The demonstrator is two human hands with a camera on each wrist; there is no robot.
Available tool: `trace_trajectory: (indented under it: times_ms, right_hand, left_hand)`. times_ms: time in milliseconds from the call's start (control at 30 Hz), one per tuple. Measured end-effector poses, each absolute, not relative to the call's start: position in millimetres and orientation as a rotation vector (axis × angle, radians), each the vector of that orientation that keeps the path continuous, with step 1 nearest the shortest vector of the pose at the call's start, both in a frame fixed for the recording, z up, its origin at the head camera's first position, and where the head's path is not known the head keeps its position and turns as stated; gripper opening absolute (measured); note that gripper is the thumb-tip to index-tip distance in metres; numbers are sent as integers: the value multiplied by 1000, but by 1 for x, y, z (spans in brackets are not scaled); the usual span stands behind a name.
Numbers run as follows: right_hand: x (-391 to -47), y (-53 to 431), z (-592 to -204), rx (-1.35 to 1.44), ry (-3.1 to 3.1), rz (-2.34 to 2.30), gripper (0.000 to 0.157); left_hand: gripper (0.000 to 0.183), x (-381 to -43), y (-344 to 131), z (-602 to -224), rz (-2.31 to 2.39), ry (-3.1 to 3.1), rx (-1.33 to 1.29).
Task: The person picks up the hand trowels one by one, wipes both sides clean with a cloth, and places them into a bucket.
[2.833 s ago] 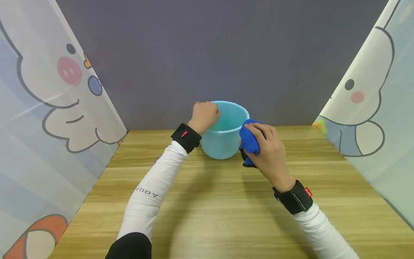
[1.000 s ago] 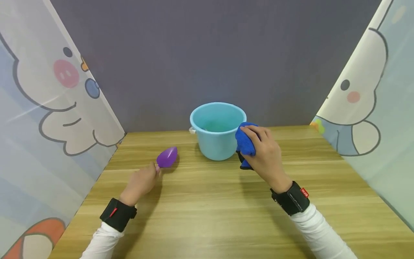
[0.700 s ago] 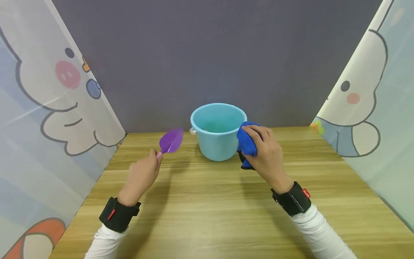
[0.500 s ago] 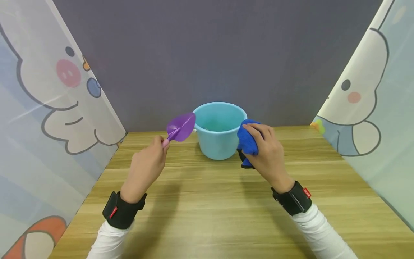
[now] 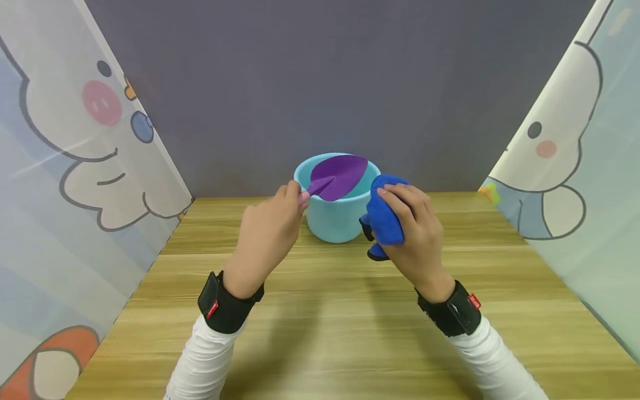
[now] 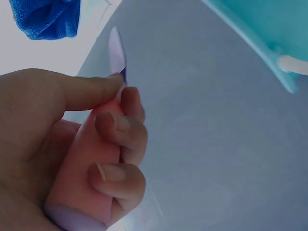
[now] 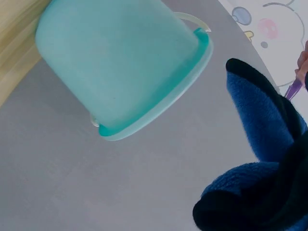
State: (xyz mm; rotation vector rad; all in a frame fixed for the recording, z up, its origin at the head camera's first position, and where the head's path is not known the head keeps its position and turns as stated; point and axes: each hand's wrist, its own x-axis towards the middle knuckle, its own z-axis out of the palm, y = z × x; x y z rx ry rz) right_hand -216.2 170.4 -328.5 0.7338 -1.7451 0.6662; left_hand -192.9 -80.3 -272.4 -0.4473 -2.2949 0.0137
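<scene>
My left hand [image 5: 270,230] grips a small purple toy shovel [image 5: 340,175] by its pink handle [image 6: 89,163], fingers curled round it in the left wrist view. In the head view the shovel's blade overlaps the mouth of a light blue bucket [image 5: 335,222] at the back of the table. To the right, my right hand [image 5: 415,239] clutches a bunched blue cloth [image 5: 385,214] with black edging, near the bucket's right side. A loose fold of that cloth [image 7: 260,113] sticks out in the right wrist view. Much of the bucket's inside is hidden by the blade.
The wooden table [image 5: 330,333] ends at a dark grey wall [image 5: 320,78] behind the bucket. Cartoon-printed panels [image 5: 65,166] flank it on both sides. A white handle [image 7: 192,19] is attached to the bucket.
The left hand leaves the bucket, holds the shovel low at the left, then lifts it rightward to the bucket's mouth. The right hand keeps the cloth nearly in place.
</scene>
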Motion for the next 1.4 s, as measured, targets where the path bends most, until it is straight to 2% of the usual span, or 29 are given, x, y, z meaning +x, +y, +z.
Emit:
trace_trajectory:
  times_ms: [200,567,1167,1400]
  right_hand:
    - [-211,162,-325,828,-1688,605,56]
    - [-220,144,-324,943,-1672,501,60]
    - [-224,145,-327,893,-1798,444,70]
    - [-226,146,-328,886,-1807,452,67]
  left_hand:
    - [31,-190,-62,-268,5,-2281,-500]
    - [28,-181,-47,-269,-8,-2232,-550]
    - [16,-190,-43,-276,63,-2209,-661]
    - [13,-191,-42,-277,70,-2212,-660]
